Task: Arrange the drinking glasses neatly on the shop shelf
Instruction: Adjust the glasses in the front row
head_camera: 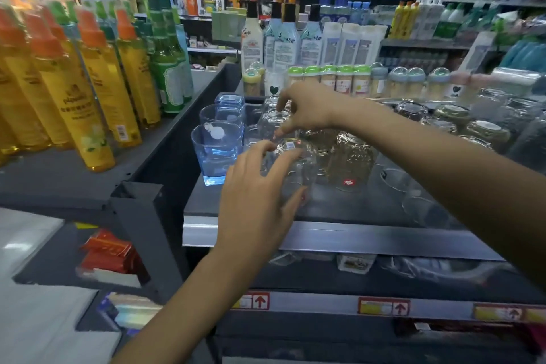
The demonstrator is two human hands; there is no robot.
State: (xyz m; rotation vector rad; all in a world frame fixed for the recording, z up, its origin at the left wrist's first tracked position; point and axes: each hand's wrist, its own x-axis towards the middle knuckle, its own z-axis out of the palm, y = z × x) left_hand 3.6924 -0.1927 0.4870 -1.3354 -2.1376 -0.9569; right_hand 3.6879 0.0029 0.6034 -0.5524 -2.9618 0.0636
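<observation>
My left hand [260, 192] is wrapped loosely around a clear glass [291, 168] standing upside down on the dark shelf [348, 207], fingers curled over its near side and thumb low on its right; contact looks light, and motion blur keeps me from telling how firm the grip is. My right hand [307, 109] reaches across from the right, fingertips pinched on the rim of a second clear glass [273, 124] just beyond the left hand's glass. Left of both hands stand three blue tumblers [215, 154] in a row running away from me, upright, the nearest with a round white sticker. Right of my left hand sits a ribbed amber-tinted glass [351, 159] with a red label near its base. Beyond my right forearm, more inverted glasses [461, 124] in rows, blurred. Far left of my left hand: yellow bottles [88, 91] with orange caps on the neighbouring shelf.
</observation>
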